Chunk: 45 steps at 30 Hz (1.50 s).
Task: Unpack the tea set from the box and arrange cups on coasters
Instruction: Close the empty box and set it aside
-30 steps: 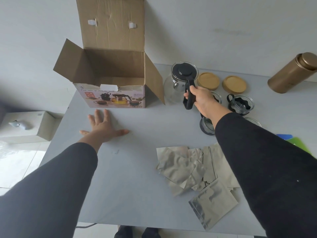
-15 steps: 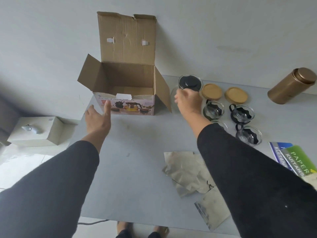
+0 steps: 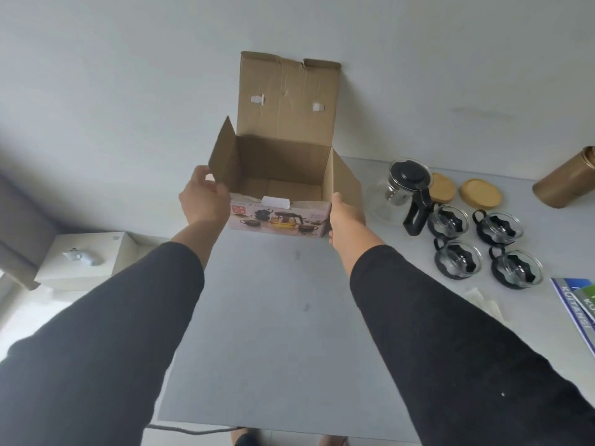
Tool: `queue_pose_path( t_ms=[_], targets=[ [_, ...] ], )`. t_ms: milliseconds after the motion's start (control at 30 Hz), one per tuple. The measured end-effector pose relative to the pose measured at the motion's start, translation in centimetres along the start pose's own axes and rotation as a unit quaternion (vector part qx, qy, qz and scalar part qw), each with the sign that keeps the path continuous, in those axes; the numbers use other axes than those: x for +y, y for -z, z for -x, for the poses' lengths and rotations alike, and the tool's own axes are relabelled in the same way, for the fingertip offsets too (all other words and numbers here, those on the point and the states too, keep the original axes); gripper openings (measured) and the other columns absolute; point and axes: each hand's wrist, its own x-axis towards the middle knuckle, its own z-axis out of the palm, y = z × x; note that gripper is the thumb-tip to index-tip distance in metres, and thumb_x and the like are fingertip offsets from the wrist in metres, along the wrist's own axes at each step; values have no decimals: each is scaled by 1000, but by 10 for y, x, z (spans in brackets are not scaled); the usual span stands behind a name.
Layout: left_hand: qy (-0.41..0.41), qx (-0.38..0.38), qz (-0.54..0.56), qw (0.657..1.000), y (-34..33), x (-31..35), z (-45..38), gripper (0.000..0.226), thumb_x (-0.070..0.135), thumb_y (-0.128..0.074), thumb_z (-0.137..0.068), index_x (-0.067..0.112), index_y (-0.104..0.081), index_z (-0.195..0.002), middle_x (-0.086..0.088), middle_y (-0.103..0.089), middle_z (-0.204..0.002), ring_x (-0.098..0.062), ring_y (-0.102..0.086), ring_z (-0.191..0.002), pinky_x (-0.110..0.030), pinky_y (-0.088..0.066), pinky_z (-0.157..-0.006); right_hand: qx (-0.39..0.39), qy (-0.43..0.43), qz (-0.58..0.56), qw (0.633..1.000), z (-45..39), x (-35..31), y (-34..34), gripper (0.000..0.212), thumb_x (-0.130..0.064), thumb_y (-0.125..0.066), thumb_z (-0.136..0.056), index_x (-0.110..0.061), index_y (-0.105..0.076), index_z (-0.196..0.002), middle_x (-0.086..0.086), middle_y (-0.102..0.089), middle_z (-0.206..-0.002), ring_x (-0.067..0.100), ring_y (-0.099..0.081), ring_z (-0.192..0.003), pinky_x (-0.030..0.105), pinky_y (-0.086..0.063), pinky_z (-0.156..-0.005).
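The cardboard box (image 3: pixel 283 188) stands upright on the bench (image 3: pixel 273 317) between the two hands, its mouth opening upward and its long axis running side to side from one hand to the other. The printed front panel faces the person; the rear lid flap stands up against the wall, and one side flap sticks out at each end. What can be seen of the inside is bare cardboard.

The left hand (image 3: pixel 203 201) grips the box's left end, its thumb and fingers curled around the lower edge of the left side flap. The right hand (image 3: pixel 343 217) lies flat against the right end, fingers straight and pressed to the cardboard at the front corner. Both arms, in black sleeves, reach straight forward over the bench.

Beyond the right hand, away from the box, stands one glass teapot (image 3: pixel 402 194) with a black lid and handle, upright. Further out sit four glass cups (image 3: pixel 450 220) in black holders, set two by two, and behind them two round wooden coasters (image 3: pixel 479 193) lie flat, with no cup on them. One gold canister (image 3: pixel 566 180) lies tilted at the far edge.
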Motion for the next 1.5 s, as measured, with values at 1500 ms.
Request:
queue_pose_path(
  t_ms=[1500],
  targets=[
    [88,-244,334,906,15,70,-122,57,69,-21,-91,34,-57,-117,4,-48,-137,-19,-32,-137,-54,-23,-103,-57,238,-182,953,-15,-149,-23,19,-32,-55,-81,-19,-58,-95,-13,-52,-89,8,-50,-93,30,-35,-83]
  ],
)
